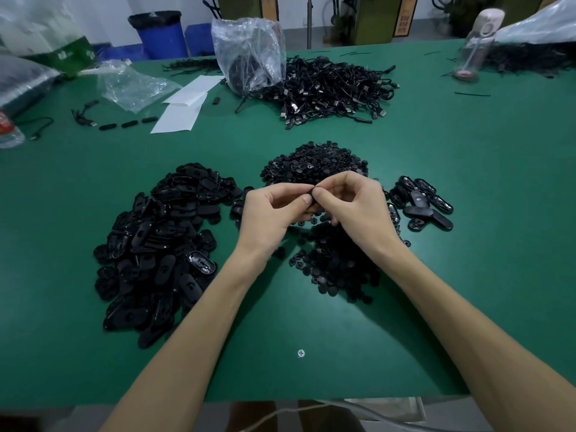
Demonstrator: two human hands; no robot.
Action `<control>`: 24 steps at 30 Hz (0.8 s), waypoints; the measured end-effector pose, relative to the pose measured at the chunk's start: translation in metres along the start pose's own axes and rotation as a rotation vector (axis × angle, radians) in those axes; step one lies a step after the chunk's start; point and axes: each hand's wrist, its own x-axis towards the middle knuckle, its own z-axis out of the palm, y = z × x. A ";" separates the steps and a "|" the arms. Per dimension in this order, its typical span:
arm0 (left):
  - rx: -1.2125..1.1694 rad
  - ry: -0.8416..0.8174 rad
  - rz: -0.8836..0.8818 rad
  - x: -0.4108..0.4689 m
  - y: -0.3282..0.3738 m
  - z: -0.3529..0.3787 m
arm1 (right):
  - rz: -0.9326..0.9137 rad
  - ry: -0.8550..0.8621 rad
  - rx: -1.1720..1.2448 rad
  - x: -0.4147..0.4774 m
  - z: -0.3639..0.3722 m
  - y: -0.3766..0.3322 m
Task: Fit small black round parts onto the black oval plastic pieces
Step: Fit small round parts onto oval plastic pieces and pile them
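My left hand (274, 210) and my right hand (352, 204) meet above the green table, fingertips together. Between them they pinch a black oval piece (312, 194), mostly hidden by the fingers; I cannot tell if a round part is on it. A big heap of black oval pieces (159, 247) lies to the left. Small black round parts form one pile (314, 163) behind my hands and another (336, 263) under my right wrist. A few oval pieces (420, 202) lie in a small group to the right.
On the green table (467, 275), a heap of black cables (330, 88) and a clear plastic bag (249, 54) sit at the back. White paper sheets (184, 104) lie back left. A bottle (477, 42) stands back right. A screw head (300, 353) sits near the front edge.
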 end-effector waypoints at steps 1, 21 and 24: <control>0.047 0.029 0.024 0.001 0.001 0.000 | -0.004 0.025 0.000 0.002 -0.003 0.000; 1.321 0.432 -0.131 0.032 0.000 -0.085 | 0.177 0.353 -0.964 0.027 -0.068 0.030; 1.342 0.497 -0.127 0.030 0.002 -0.081 | 0.054 0.329 -0.922 0.025 -0.060 0.027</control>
